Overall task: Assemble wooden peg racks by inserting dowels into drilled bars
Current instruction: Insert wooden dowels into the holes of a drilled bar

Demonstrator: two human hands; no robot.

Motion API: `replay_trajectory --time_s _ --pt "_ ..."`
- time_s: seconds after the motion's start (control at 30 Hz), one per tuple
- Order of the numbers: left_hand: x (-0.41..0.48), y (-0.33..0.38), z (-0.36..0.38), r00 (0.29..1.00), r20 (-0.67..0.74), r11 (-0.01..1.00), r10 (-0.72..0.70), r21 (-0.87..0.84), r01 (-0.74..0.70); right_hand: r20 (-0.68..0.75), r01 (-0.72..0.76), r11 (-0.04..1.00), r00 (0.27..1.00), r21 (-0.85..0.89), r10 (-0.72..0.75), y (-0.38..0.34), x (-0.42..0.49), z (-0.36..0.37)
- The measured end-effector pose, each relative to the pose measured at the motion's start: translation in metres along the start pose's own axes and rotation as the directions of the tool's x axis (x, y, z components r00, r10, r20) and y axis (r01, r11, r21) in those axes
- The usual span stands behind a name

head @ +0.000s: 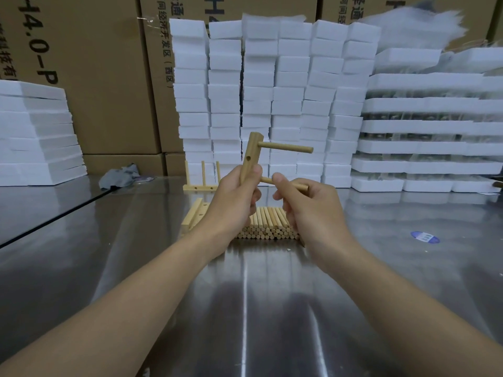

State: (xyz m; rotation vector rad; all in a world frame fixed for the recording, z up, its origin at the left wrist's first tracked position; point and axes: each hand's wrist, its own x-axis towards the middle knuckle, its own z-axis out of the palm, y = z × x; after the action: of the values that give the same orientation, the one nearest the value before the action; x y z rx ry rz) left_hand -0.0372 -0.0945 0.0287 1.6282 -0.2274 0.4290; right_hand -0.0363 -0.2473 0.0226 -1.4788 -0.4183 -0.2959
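Note:
My left hand (231, 198) grips the lower end of a drilled wooden bar (250, 155), held nearly upright above the steel table. One dowel (285, 147) sticks out to the right from the bar's top hole, and a middle hole shows open. My right hand (307, 206) pinches a second dowel (295, 185) whose left end meets the bar at my left thumb. Below my hands lies a pile of loose dowels (268, 227) with several drilled bars (193, 216) to its left.
A finished rack (201, 180) with three upright pegs stands behind. Stacks of white foam blocks (272, 99) and cardboard boxes (103, 77) wall off the back. A grey rag (119, 176) lies at the left, a blue sticker (424, 237) on the steel table (381, 268) at the right.

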Motion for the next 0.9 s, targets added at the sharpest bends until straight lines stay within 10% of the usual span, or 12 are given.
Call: replay_trajectory --time_s 0.5,0.77,0.9 --pt "0.002 -0.007 0.007 0.935 -0.149 0.88 -0.321 -0.412 0.236 -0.154 -0.175 0.912 0.957 0.371 0.247 0.005 0.0 0.002" --pt "0.009 -0.002 -0.022 0.942 -0.014 0.896 -0.336 -0.312 0.315 -0.019 -0.018 0.993 1.0 -0.116 0.015 -0.005 0.002 -0.005" --pt "0.003 -0.005 -0.008 0.952 0.094 0.938 -0.292 -0.165 0.304 0.172 0.184 0.774 0.98 -0.606 -0.098 0.016 -0.005 0.002"
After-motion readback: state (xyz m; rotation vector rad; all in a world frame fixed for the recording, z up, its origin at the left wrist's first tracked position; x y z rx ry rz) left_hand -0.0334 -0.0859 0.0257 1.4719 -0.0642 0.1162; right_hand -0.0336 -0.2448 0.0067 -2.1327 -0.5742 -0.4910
